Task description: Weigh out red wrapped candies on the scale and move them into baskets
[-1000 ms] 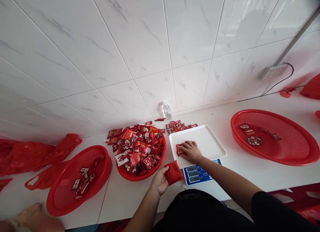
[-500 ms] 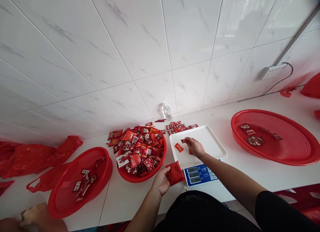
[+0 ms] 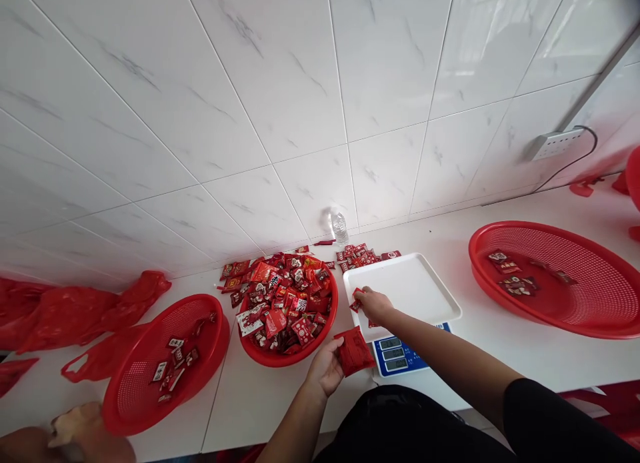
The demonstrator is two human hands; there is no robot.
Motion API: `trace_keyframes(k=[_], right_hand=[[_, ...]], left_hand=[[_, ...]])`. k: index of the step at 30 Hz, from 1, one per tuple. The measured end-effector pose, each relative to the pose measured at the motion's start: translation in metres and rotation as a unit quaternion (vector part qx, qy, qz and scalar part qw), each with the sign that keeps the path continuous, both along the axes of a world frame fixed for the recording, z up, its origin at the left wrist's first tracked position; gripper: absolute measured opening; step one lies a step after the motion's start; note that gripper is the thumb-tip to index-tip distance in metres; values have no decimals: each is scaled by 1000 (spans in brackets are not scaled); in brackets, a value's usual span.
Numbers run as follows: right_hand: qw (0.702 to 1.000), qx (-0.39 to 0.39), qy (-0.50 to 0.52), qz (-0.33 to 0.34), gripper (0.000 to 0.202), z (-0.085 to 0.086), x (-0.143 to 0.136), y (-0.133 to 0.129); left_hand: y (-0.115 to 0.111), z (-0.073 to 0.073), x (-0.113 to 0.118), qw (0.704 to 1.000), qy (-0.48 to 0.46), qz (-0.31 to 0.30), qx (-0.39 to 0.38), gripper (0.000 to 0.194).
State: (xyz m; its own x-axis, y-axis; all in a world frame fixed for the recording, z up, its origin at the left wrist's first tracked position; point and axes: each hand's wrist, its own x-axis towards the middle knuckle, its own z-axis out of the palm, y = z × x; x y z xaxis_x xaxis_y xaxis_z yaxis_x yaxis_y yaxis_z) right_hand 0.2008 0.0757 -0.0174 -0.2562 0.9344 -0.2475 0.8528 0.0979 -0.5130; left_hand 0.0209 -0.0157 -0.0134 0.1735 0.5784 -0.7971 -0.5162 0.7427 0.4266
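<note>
Wht tbl (image 3: pixel 255 403), squarish wrinkled pkt (image 3: pixel 357 354)

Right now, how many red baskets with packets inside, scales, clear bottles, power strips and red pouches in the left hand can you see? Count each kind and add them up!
Red baskets with packets inside: 3
Weighing scale: 1
Clear bottle: 1
Power strip: 1
Red pouch in the left hand: 1
Total: 7
</note>
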Motion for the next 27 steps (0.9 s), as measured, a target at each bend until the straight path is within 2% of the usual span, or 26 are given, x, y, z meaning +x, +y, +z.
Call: trace_keyframes(k=[6,10,14,18,21,24,27], right_hand=[[1000,-15,15,4,28,-4,-1,-6],[995,-29,84,-54,25,-8,12,-6],[973,-68,195,-107,28,-7,36,-12],[945,-101,291,-111,29,6,53,-24],[931,-107,332,-104,28,19,57,-30],[930,-99,339,-101,26,31,57,-29],[938,-83,322,-98,24,38,55,-28]], left_hand=[[-3,0,2,1000,6,-4,-5,39],[-1,7,4,1000,3,-3,-4,41],[7,11,8,1000,-11,4,1,43],[23,11,25,999,9,11,37,46],[38,14,45,995,39,-13,86,48],[50,22,65,990,20,-53,129,45],[55,29,80,983,-17,-100,150,50]])
